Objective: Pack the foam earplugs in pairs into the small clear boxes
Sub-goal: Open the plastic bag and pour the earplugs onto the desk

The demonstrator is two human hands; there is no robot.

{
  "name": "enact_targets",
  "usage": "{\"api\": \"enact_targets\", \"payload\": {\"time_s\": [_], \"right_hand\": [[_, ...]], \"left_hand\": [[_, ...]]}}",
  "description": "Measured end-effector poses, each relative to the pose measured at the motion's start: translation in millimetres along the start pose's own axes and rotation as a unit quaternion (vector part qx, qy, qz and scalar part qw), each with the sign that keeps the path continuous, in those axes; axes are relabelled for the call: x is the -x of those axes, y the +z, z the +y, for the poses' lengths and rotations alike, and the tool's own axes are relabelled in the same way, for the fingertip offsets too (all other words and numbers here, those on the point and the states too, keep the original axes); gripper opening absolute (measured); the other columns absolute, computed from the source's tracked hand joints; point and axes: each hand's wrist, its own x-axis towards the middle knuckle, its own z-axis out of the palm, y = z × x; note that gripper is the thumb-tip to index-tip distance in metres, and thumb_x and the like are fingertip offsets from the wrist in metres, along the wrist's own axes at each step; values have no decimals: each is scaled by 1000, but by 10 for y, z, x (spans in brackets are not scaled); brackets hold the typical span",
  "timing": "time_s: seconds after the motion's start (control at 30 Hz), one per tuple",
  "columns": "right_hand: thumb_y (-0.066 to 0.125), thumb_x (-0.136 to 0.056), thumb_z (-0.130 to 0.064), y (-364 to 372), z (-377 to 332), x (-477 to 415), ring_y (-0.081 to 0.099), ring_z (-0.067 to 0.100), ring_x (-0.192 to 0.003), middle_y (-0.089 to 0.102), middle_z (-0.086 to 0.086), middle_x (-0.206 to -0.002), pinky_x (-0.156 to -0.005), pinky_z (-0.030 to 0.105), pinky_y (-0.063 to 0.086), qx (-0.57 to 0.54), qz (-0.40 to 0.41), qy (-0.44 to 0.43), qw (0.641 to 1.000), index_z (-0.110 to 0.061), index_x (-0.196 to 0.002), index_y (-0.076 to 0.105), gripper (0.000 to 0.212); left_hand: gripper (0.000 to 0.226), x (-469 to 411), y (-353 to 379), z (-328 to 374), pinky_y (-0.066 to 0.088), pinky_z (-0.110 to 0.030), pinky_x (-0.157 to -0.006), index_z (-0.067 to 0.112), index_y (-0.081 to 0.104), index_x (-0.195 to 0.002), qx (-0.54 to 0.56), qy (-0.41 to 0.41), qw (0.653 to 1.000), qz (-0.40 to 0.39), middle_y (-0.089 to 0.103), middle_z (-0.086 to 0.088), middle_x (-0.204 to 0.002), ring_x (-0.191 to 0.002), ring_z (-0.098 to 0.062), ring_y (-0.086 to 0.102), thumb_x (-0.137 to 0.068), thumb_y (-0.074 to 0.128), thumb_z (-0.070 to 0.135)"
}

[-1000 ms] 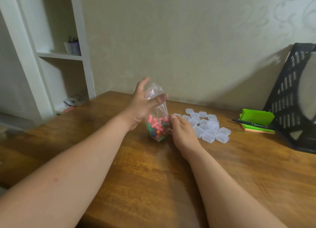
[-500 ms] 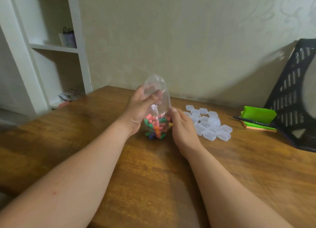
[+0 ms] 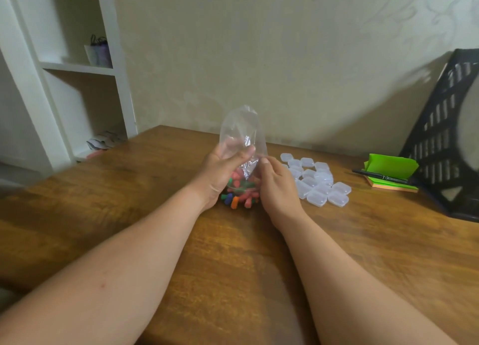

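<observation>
Dim, warm indoor light is seen, and a soft broad shadow is cast on the wall (image 3: 285, 59) beside the black rack (image 3: 438, 142). Small glints are caught on the clear bag (image 3: 239, 129). A dull sheen is seen on the table (image 3: 233, 254) mid-front. The shelf unit (image 3: 77, 67) and rack are blurred and bent by the wide-angle lens

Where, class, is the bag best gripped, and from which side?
Probably the empty film near the top of the bag, pinched from both sides: it stands upright on the table, earplugs weigh down the bottom, and the top is slack.
</observation>
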Motion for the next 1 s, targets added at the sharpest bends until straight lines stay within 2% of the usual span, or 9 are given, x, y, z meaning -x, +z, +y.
{"api": "enact_targets", "payload": {"time_s": [0.1, 0.2, 0.3, 0.5, 0.6, 0.7, 0.77, 0.87, 1.0], "right_hand": [[33, -116, -30, -14, -38, 25, 72, 51, -67, 61, 11, -94, -45, 40, 55, 6, 10, 11, 1000, -16, -139, 62, 40], [34, -116, -33, -55, -48, 17, 77, 36, -82, 65, 4, -101, -43, 30, 53, 31, 27, 14, 999, -23, -139, 63, 39], [34, -117, -35, -90, -44, 9, 73, 21, -90, 66, 0, -102, -42, 16, 47, 43, 32, 3, 999, -26, -139, 64, 38], [34, -117, -36, -63, -87, 25, 70, 10, -109, 66, -5, -122, -50, 13, 51, 14, 30, -11, 999, -30, -143, 64, 40], [34, -117, -36, -38, -77, 10, 68, 2, -108, 65, -10, -124, -63, 11, 53, 12, 39, -34, 999, -31, -141, 65, 40], [34, -118, -36, -38, -44, -4, 66, -18, -95, 64, -19, -119, -67, 9, 53, 10, 36, -41, 998, -28, -142, 64, 40], [35, -118, -33, -36, -46, -4, 64, -21, -94, 67, -15, -120, -69, 4, 50, -3, 42, -55, 998, -24, -142, 65, 39], [37, -118, -34, -39, -38, -17, 65, -17, -99, 68, -11, -120, -74, 6, 51, -17, 53, -70, 996, -24, -142, 66, 39], [36, -117, -38, -44, -16, -32, 65, -14, -100, 68, -10, -118, -77, 8, 52, -24, 65, -74, 995, -28, -141, 66, 39]], "left_hand": [[53, -19, 9, -32, 51, -29, -98, 29, 70, -129, -22, 6, 1000, 14, 76, 11, -129, -122, -4, 69, -85, 83, 55], [34, -27, -14, -28, 56, -27, -89, 30, 72, -125, -31, -4, 999, 17, 75, 10, -126, -116, -7, 70, -96, 77, 47], [37, -2, -36, 14, 55, -23, -88, 34, 71, -125, -43, -18, 999, 4, 70, 7, -134, -121, -8, 67, -94, 74, 53], [35, 11, -16, 61, 57, -23, -85, 30, 72, -127, -46, -6, 999, 7, 73, 7, -129, -115, -7, 70, -99, 71, 50], [37, -22, -41, 37, 57, -24, -90, 30, 70, -130, -50, 0, 999, 3, 73, 7, -131, -116, -8, 71, -100, 70, 51], [45, -10, -58, 35, 60, -33, -96, 27, 69, -133, -48, -8, 999, -6, 75, 2, -130, -120, -14, 73, -98, 71, 54], [42, 5, -47, 66, 59, -28, -93, 24, 68, -134, -52, -2, 999, -13, 77, 4, -125, -114, -8, 74, -101, 68, 51], [25, 7, -39, 94, 52, -7, -81, 28, 66, -129, -66, 15, 997, -31, 75, 16, -116, -102, 12, 70, -108, 59, 39], [60, 42, -54, 110, 44, -12, -91, 36, 57, -145, -103, 23, 993, -54, 65, 27, -129, -112, 18, 60, -93, 53, 66]]}}
